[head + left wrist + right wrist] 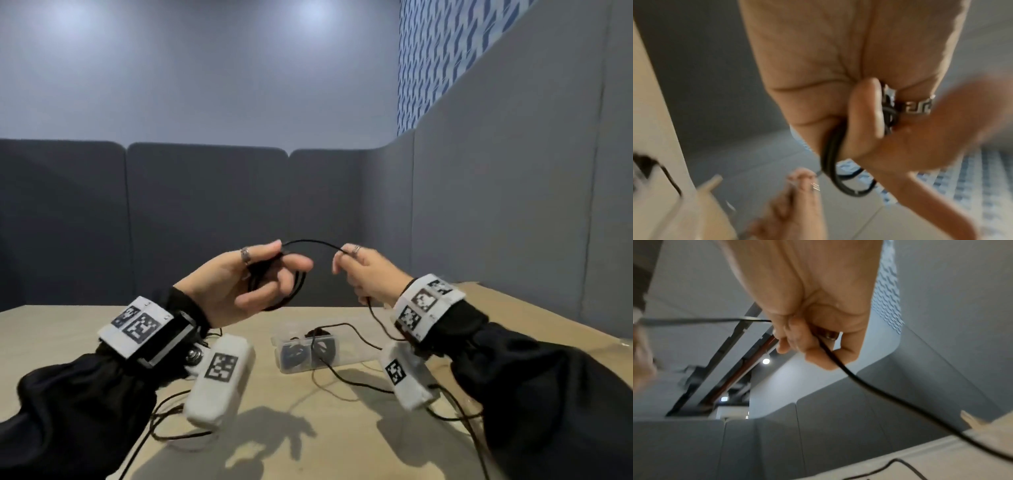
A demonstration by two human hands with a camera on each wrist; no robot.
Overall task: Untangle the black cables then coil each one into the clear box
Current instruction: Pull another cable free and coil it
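A person stands at a tan worktop (342,428), winding a black cable (310,242) in mid-air. The left hand (239,284) grips several finished loops, thumb and fingers curled round them. The right hand (368,274) pinches the free run a short way off; from there it hangs down to the worktop. The clear box (356,356) sits open on the worktop just below and between the hands, already holding what look like two dark coils. This coil appears partly wound and not yet boxed. More loose black cable (171,421) trails over the worktop, so winding remains.
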